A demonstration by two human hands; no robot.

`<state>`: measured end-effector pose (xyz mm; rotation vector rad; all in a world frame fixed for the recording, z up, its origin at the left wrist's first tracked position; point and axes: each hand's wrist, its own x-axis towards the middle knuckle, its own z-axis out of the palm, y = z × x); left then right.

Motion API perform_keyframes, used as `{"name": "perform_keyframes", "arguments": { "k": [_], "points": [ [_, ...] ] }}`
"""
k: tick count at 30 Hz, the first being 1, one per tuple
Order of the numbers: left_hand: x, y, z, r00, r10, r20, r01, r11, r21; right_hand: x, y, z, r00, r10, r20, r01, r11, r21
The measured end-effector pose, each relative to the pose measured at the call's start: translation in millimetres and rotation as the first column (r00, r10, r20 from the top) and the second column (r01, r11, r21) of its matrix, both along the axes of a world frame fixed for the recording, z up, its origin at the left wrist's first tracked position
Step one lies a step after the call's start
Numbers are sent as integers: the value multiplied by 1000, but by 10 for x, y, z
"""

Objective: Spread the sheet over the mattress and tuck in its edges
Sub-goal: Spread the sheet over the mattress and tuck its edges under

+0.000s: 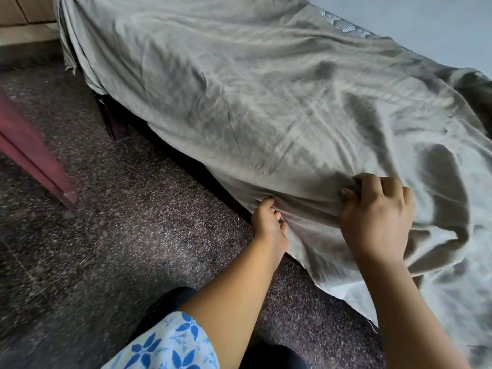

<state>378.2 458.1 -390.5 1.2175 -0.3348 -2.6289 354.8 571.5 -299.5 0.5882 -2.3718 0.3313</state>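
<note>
**Both hands bunch the sheet at the bed's near edge**

A reddish wooden leg (40,166) stands on the speckled dark floor (119,235), left of the bed. The grey sheet (239,89) drapes the mattress (343,25), its long axis running from lower right to upper left. The left hand (269,225) pinches the hanging edge; the right hand (378,217) grips a fold on top.

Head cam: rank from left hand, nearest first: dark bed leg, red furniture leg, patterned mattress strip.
From the left hand:
1. Dark bed leg, up-left, under the sheet edge.
2. Red furniture leg, far left, on the floor.
3. Patterned mattress strip, top, far side.
</note>
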Motion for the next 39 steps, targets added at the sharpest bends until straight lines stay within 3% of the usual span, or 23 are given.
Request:
{"name": "perform_keyframes", "arguments": {
  "k": [5, 11, 19, 27, 33, 39],
  "points": [
    [43, -13, -50, 1000, 0, 9, 0, 1000, 6, 2, -86, -29, 997, -79, 20, 80, 996, -37],
    [-26, 4, -50, 998, -27, 62, 32, 996, -81, -23, -139, -34, 988, -142, 57, 139, 989, 58],
    [-60, -118, 172, 988, -113, 102, 120, 991, -63, -136, -72, 51, 997, -56, -50, 61, 993, 101],
    [-123, -139, -7, 998, -25, -53, 30, 996, 85, -210, -24, 187, 987, 2, -164, 11, 997, 74],
    [-139, -160, -99, 979, -59, -196, 85, 988, 129, -219, -35, 210, 987, 13, -158, 1, 996, 89],
    [-164, -182, -99, 976, -181, -122, 185, 983, 19, -193, -29, 177, 992, -13, -127, 25, 996, 91]
  ]
}}
